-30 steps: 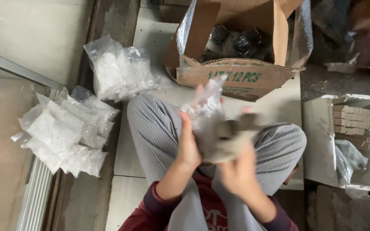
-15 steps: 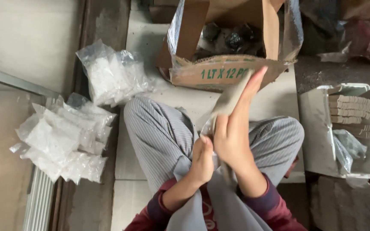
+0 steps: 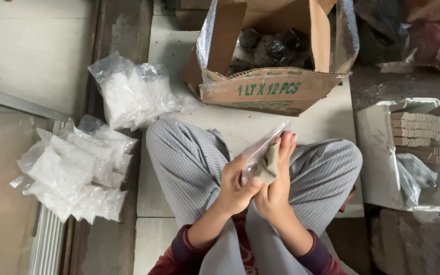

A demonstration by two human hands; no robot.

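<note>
Looking down, we see our own lap, legs crossed in grey striped trousers (image 3: 189,158), seated on a pale tiled floor (image 3: 159,234). At the far left lies a heap of small clear bags filled with white pieces (image 3: 72,170), and just above and to the right of it a second such heap (image 3: 131,91); the two are near each other but apart. Moving toward the middle, an open cardboard box (image 3: 268,91) stands just beyond our knees, lined with clear plastic and holding dark lumpy pieces whose kind we cannot make out. In front of it, above the lap, our two hands come together. Our left hand (image 3: 232,188) is closed, thumb and fingers pinching the lower part of a small clear bag (image 3: 263,147). Our right hand (image 3: 277,178) is pressed flat against it from the other side, fingers straight and pointing up. Inside the bag, between the palms, sits a grey-brown piece (image 3: 267,165) that looks soft or crumbly; we cannot tell what it is. We judge the bag thin, light, limp and somewhat slippery, likely to crumple or slide, so the firmest hold seems to be low, around the filled part, while the empty top would only flop. At the far right, well apart from the hands, a white tray (image 3: 378,163) holds stacked tan ridged pieces (image 3: 418,130) and another crumpled clear bag (image 3: 413,186).
</note>
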